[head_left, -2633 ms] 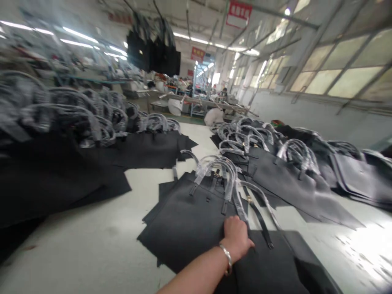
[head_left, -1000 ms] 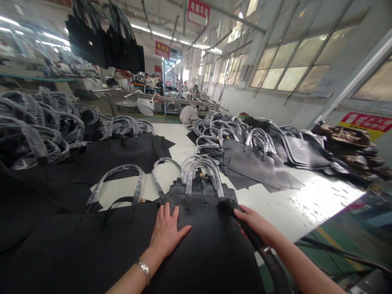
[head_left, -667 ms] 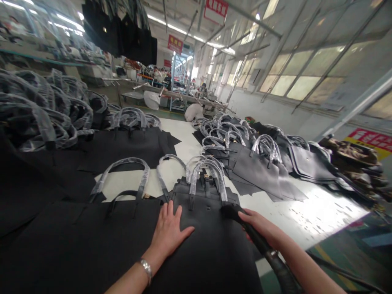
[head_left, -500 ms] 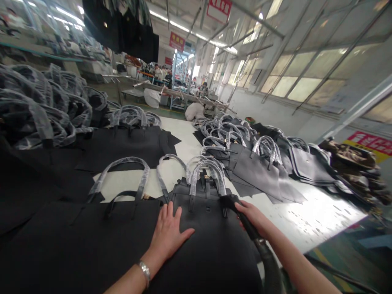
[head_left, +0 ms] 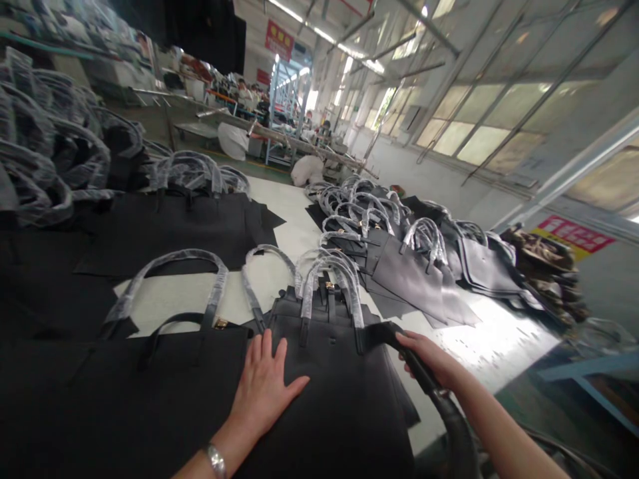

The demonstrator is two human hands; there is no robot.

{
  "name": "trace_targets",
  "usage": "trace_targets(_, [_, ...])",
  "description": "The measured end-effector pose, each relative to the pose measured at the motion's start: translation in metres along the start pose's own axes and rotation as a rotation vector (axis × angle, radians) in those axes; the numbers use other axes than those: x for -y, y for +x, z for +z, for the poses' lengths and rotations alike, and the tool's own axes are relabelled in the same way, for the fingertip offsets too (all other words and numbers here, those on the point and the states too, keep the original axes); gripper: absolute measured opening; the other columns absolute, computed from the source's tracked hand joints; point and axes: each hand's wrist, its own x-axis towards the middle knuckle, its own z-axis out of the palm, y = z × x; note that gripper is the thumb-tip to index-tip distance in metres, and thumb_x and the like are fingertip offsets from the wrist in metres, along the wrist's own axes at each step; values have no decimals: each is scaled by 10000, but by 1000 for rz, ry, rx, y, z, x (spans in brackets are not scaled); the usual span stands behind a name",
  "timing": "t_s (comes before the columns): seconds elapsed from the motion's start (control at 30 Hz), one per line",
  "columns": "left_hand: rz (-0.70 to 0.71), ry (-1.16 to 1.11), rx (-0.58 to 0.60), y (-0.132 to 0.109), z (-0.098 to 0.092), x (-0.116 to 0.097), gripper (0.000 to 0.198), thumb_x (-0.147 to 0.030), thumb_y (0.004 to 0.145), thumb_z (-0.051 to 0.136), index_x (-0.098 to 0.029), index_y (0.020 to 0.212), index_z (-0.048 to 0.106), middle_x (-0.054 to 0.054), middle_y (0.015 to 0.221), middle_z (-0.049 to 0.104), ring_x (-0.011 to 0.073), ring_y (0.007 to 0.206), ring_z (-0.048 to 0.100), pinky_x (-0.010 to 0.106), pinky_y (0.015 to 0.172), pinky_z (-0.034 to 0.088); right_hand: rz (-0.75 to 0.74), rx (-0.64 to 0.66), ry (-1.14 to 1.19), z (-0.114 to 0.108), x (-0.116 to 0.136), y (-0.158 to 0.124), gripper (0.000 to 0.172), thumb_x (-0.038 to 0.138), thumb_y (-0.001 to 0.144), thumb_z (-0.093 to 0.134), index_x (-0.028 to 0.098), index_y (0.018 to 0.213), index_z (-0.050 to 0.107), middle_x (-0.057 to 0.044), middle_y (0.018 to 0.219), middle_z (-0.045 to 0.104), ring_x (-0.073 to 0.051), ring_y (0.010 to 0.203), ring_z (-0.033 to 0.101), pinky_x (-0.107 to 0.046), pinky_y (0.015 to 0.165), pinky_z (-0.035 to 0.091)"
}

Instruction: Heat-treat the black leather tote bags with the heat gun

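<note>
Since the left hand point(head_left: 264, 392) lies open on the black leather tote point(head_left: 332, 372) at six o'clock and the right hand point(head_left: 432, 362) grips a black strap point(head_left: 452, 426), a hard tug could drag the tote and crumple its plastic-wrapped handles point(head_left: 327, 286).

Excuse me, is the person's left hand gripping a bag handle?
No, the left hand lies spread flat on a black tote bag.

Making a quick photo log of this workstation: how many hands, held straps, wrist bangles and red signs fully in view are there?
Hands: 2 (left hand, right hand)
Held straps: 1 (black strap)
Wrist bangles: 1 (metal bangle)
Red signs fully in view: 3 (red signs)
Total: 7
</note>
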Motion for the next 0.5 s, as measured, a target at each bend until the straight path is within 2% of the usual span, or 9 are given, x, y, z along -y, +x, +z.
trace_targets(0.13, [-12,-6,5,1,6,2,790,-675,744,547,-130,1316,533,210,1468,322,405,1361,276,507,1116,260,1,22,-1,-9,15,22,290,423,934,487,189,1103,457,12,618,542,-108,410,513,-191,388,412])
trace_targets(0.3, [-16,15,-15,2,15,6,801,-703,721,554,-163,1313,548,188,1489,305,387,1367,282,515,1111,280,-16,103,-25,-28,21,47,319,416,928,493,189,1151,471,15,623,535,-117,411,519,-195,364,394])
trace_targets(0.5, [25,78,-60,1,27,15,764,-702,690,583,-209,1274,581,146,1479,345,384,1321,368,512,1038,403,-59,226,-43,-48,42,90,464,444,874,595,236,1277,496,18,634,550,-110,424,534,-194,389,420])
